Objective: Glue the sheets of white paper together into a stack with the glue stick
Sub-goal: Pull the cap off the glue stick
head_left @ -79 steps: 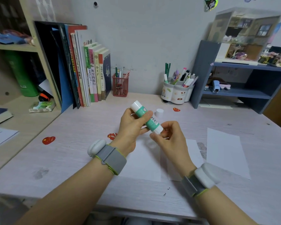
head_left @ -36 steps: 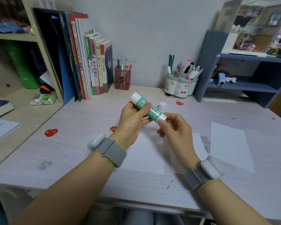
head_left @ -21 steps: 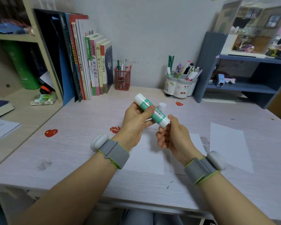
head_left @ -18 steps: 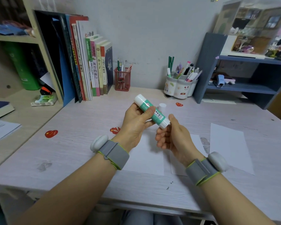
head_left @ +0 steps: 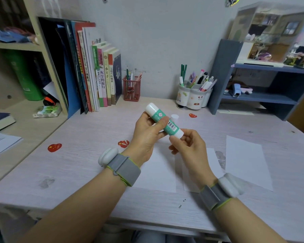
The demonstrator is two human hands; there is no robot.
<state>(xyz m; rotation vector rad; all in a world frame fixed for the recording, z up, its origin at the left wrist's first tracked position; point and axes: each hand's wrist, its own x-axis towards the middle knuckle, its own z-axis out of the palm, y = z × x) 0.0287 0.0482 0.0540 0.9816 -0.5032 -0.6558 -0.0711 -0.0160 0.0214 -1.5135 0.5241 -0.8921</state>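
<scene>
A green and white glue stick (head_left: 162,120) is held tilted above the desk, its far end up and to the left. My left hand (head_left: 147,135) grips its green body, thumb over the label. My right hand (head_left: 188,146) pinches its near white end with fingertips. A small white cap (head_left: 174,118) stands on the desk just behind the stick. Three white paper sheets lie flat on the desk: one (head_left: 158,174) under my left hand, one (head_left: 212,165) partly under my right wrist, one (head_left: 246,160) apart to the right.
Books (head_left: 98,76) stand at the back left beside a red mesh pen holder (head_left: 131,88). A white pen cup (head_left: 193,97) and a blue shelf unit (head_left: 263,88) stand at the back right. Red heart stickers (head_left: 54,147) lie on the wooden desk (head_left: 77,163).
Both hands have kept hold of the glue stick. My right hand has rolled at the stick's near end, palm turning back toward me. The view has tipped slightly.
</scene>
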